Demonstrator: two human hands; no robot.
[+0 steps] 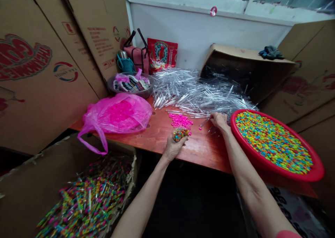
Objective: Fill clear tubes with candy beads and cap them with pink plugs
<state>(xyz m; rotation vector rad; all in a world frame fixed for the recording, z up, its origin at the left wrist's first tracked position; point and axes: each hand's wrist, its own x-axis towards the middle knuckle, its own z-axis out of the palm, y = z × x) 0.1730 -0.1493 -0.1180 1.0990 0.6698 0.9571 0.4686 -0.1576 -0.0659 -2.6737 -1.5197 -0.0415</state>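
Note:
My left hand (173, 148) is closed around a bundle of clear tubes (180, 133) with small multicoloured candies showing inside, held over the front of the orange table (154, 140). At the near edge of a large heap of clear plastic tubes (199, 97), my right hand (220, 121) has its fingers closed on clear tubes; how many is hidden. Small pink plugs (180, 121) lie loose on the table just beyond my left hand. Right of my right forearm sits a red basin (318, 166) full of small multicoloured candies (272, 140).
A pink plastic bag (117, 114) and a grey bowl (148, 92) stand on the left. Below them, an open carton (15, 196) holds many filled tubes (89, 199). Cardboard walls (86, 50) flank the table. An overturned box (235, 55) stands behind the heap.

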